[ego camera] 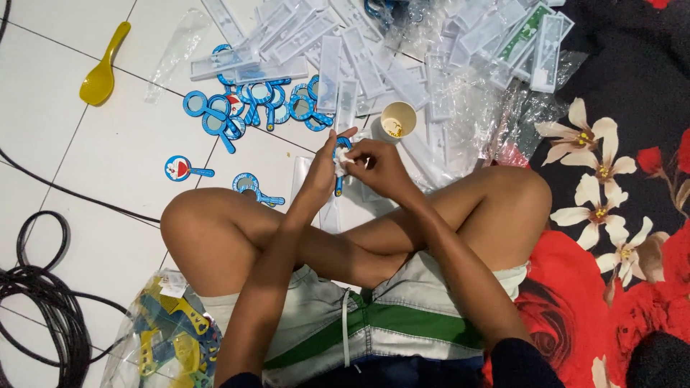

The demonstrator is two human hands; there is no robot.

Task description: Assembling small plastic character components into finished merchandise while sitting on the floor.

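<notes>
Item: blue toy magnifier (339, 164), pinched between your left hand (325, 171) and right hand (374, 167), both closed on it above your crossed legs. At 12 o'clock, a small paper cup (398, 118); at 10 o'clock, loose blue magnifiers (248, 108) on the tiled floor (43, 108).

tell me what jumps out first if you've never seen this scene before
Both hands meet in the middle: the left hand and right hand pinch a small blue toy with a bit of white on it. Behind them, a scatter of blue round toys and a heap of clear plastic packs cover the white tile floor. A yellow spoon lies far left, and a red flowered cloth fills the right.
</notes>
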